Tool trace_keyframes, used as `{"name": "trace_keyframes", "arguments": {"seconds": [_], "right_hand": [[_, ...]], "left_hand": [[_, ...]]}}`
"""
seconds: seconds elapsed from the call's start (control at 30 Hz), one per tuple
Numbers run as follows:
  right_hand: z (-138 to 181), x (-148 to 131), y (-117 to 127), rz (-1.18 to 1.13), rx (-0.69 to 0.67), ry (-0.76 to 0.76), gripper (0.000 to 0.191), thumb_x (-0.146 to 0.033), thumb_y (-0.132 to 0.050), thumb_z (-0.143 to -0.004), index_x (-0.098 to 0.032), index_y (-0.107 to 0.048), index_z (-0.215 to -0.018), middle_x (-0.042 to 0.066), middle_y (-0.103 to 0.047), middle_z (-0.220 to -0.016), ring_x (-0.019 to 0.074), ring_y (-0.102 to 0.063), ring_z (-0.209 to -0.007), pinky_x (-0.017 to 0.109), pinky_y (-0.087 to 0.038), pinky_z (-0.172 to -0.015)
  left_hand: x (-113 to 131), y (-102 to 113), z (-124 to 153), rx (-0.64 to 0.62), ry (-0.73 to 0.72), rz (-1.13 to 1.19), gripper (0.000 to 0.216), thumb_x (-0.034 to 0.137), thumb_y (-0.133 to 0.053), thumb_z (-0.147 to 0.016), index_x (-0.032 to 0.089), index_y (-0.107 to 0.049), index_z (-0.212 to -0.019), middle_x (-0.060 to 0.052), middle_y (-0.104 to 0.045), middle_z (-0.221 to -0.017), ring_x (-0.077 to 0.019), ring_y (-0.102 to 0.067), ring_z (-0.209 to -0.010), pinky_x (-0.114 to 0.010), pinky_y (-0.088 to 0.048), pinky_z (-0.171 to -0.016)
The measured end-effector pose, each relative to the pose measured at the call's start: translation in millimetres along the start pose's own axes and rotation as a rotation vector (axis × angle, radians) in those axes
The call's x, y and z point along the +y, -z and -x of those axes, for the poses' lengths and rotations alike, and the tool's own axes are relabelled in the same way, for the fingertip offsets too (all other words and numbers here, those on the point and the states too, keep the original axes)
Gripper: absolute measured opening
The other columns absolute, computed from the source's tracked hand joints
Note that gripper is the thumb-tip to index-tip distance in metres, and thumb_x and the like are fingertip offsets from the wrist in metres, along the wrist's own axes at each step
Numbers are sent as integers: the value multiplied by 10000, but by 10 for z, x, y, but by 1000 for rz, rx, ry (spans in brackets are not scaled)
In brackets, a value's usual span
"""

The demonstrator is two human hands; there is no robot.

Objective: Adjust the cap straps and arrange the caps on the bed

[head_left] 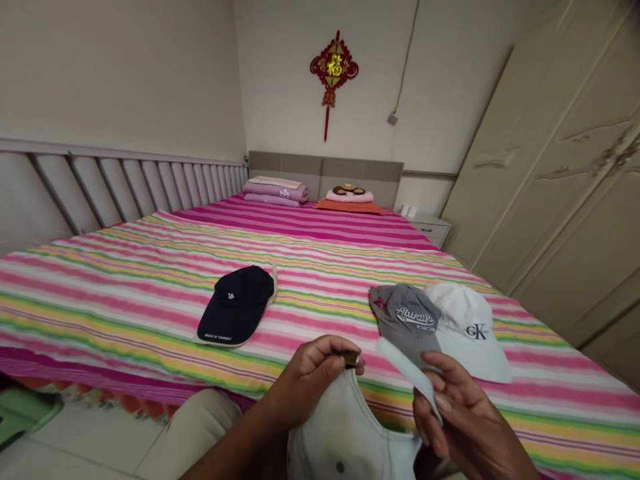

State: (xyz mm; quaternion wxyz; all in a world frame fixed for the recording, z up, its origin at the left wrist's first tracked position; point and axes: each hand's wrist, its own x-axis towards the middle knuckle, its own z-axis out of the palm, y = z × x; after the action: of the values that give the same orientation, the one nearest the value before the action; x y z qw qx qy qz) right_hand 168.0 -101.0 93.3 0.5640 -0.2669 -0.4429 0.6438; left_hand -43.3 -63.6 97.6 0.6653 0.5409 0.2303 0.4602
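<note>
A pale cap is in front of me, its back opening facing up and its lower part cut off by the frame edge. My left hand pinches the brass-coloured buckle at one side of that opening. Between the thumb and fingers of my right hand is the cap's loose strap, its free end pointing up and left, apart from the buckle. Beyond my right hand lie a grey cap with white lettering and a white cap, overlapping. A navy cap rests farther left.
The caps lie on a bed with a striped sheet. A railing runs along the left side. Folded bedding sits near the headboard. At right stand a small nightstand and a wardrobe. A green stool is lower left.
</note>
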Motion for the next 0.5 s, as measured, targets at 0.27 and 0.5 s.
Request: {"name": "trace_keyframes", "arguments": {"seconds": [0.27, 0.5], "right_hand": [[-44, -11, -41, 248, -85, -70, 168, -316, -618, -744, -191, -673, -842, -8, -578, -433, 97, -532, -391, 220, -375, -474], [-69, -57, -121, 395, -97, -173, 228, -383, -606, -737, -192, -591, -860, 8, -644, -595, 83, -530, -421, 201, -341, -462]], "left_hand": [[-97, -41, -11, 61, 40, 319, 196, 286, -627, -716, 172, -645, -875, -23, -640, -752, -77, -561, -646, -172, -396, -606], [-144, -44, 0, 82, 31, 237, 218, 317, -611, -725, 179, -632, -892, -17, -604, -757, -80, -528, -637, -193, -385, -603]]}}
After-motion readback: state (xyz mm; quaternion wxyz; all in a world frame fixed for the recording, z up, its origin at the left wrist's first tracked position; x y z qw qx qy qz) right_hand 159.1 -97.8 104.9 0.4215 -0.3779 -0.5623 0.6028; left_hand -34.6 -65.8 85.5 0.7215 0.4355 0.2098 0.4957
